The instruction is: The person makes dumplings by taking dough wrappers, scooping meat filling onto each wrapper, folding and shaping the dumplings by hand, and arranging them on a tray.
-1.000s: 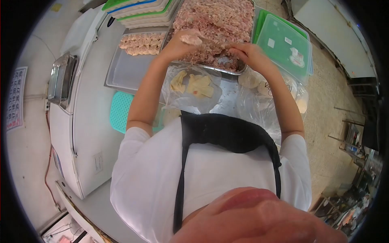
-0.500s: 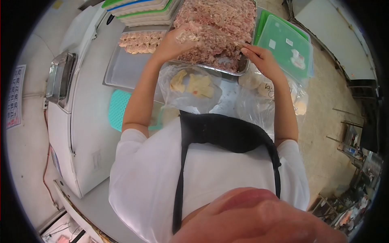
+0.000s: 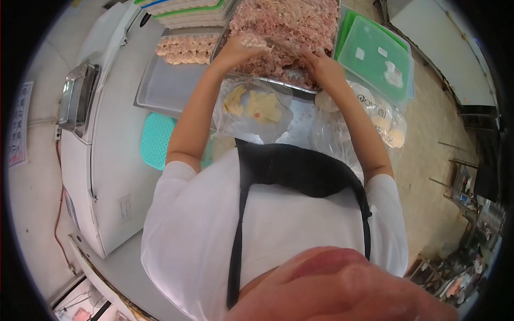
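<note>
A deep metal tray (image 3: 300, 86) holds a large mass of pink minced meat (image 3: 284, 21). My left hand (image 3: 238, 52) is over the tray's near left part, fingers curled round a pale, thin dumpling wrapper (image 3: 254, 41); how much filling is in it I cannot tell. My right hand (image 3: 324, 68) is closed above the near right part of the meat. From its fingers a thin, stick-like tool (image 3: 288, 48) points left towards the wrapper, partly blurred. Yellowish wrappers (image 3: 263, 108) lie on a clear plastic bag (image 3: 227, 125) just below the tray.
To the left, a grey tray (image 3: 168, 88) carries rows of filled dumplings (image 3: 184, 49). Stacked lidded containers (image 3: 190, 16) stand behind it. Green plastic lids (image 3: 372, 59) and a bag of round pale items (image 3: 383, 120) are at right. A turquoise perforated basket (image 3: 157, 140) sits low left.
My right hand has moved left and slightly up, closer to my left hand. My left hand has shifted only a little, and the whole view has tilted slightly.
</note>
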Demonstrator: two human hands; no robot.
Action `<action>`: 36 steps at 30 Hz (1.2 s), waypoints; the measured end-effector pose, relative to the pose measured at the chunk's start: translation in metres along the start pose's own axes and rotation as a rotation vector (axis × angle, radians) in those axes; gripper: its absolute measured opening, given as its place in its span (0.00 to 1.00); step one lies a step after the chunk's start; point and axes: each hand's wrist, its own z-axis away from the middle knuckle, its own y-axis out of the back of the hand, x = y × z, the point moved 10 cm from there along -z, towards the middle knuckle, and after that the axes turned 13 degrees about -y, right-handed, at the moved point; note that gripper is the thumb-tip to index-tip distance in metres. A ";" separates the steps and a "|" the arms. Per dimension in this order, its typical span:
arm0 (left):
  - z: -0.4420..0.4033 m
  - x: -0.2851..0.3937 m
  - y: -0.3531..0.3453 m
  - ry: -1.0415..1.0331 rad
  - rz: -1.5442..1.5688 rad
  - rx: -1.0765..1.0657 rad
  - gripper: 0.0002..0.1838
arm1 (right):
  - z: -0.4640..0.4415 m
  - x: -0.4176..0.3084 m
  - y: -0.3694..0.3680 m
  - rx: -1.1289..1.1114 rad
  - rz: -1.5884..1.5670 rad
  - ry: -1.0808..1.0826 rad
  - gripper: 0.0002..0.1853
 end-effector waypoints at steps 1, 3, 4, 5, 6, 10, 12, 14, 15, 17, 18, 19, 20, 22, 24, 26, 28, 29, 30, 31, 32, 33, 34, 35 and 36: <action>0.003 -0.004 0.002 -0.024 0.038 0.059 0.28 | -0.007 0.015 -0.004 -0.056 0.085 -0.049 0.15; 0.002 0.004 0.015 -0.147 0.012 0.100 0.31 | -0.007 0.032 0.000 -0.159 -0.020 -0.099 0.16; 0.002 0.015 0.022 -0.244 -0.043 0.087 0.33 | -0.007 0.037 0.004 -0.181 -0.099 -0.126 0.16; 0.002 0.025 0.023 -0.338 -0.093 0.071 0.35 | -0.005 0.042 0.008 -0.207 -0.175 -0.157 0.17; 0.001 0.026 0.022 -0.264 -0.023 0.074 0.38 | -0.004 0.037 0.025 -0.130 -0.232 -0.122 0.17; 0.001 0.002 0.003 -0.025 0.337 0.016 0.43 | 0.006 -0.012 0.076 0.178 -0.340 0.021 0.18; -0.001 -0.005 -0.012 0.023 0.509 -0.035 0.44 | 0.006 -0.028 0.073 0.211 -0.293 0.051 0.17; 0.002 0.013 -0.025 0.042 0.626 -0.062 0.45 | -0.003 -0.029 0.043 0.112 -0.216 0.052 0.17; 0.000 0.022 -0.020 -0.040 0.526 -0.022 0.45 | -0.007 -0.015 0.026 0.021 -0.158 0.007 0.17; -0.001 0.043 -0.006 -0.170 0.327 0.032 0.43 | -0.014 0.024 0.002 -0.155 -0.043 -0.073 0.16; 0.000 0.054 0.002 -0.215 0.228 0.049 0.41 | -0.012 0.034 0.009 -0.136 -0.039 -0.124 0.17; 0.007 0.073 0.008 -0.220 0.143 0.036 0.38 | -0.008 0.039 0.019 -0.136 -0.222 -0.147 0.18; 0.012 0.081 0.010 -0.221 0.061 0.018 0.36 | -0.003 0.045 0.028 -0.140 -0.405 -0.175 0.18; 0.012 0.087 0.013 -0.373 -0.081 0.053 0.29 | 0.011 0.031 0.056 -0.219 -0.696 -0.202 0.19; 0.012 0.093 0.009 -0.436 -0.129 0.014 0.25 | 0.020 -0.004 0.076 -0.219 -0.664 -0.047 0.19; 0.010 0.100 0.000 -0.407 -0.078 -0.103 0.22 | 0.025 -0.026 0.076 -0.230 -0.598 0.044 0.18; 0.008 0.097 -0.002 -0.448 -0.217 -0.166 0.22 | 0.028 -0.037 0.067 -0.259 -0.495 0.070 0.16; 0.006 0.094 -0.003 -0.469 -0.289 -0.192 0.21 | 0.025 -0.035 0.077 -0.193 -0.383 0.060 0.15; 0.006 0.084 0.004 -0.412 -0.251 -0.098 0.21 | 0.023 -0.037 0.093 -0.127 -0.273 0.049 0.14; 0.009 0.070 0.008 -0.355 -0.213 -0.006 0.21 | 0.022 -0.038 0.104 -0.061 -0.165 0.038 0.14; 0.009 0.057 0.017 -0.299 -0.176 0.087 0.20 | 0.026 -0.046 0.112 0.016 -0.146 0.038 0.14; 0.006 0.051 0.015 -0.257 -0.100 0.028 0.21 | 0.034 -0.058 0.119 0.093 -0.128 0.036 0.15; 0.004 0.046 0.012 -0.215 -0.023 -0.033 0.21 | 0.039 -0.067 0.124 0.169 -0.110 0.033 0.15; 0.004 0.041 0.007 -0.172 0.057 -0.094 0.21 | 0.039 -0.071 0.110 0.146 -0.110 0.059 0.15; 0.007 0.043 0.009 -0.126 0.018 -0.107 0.22 | 0.037 -0.071 0.089 0.120 -0.109 0.083 0.15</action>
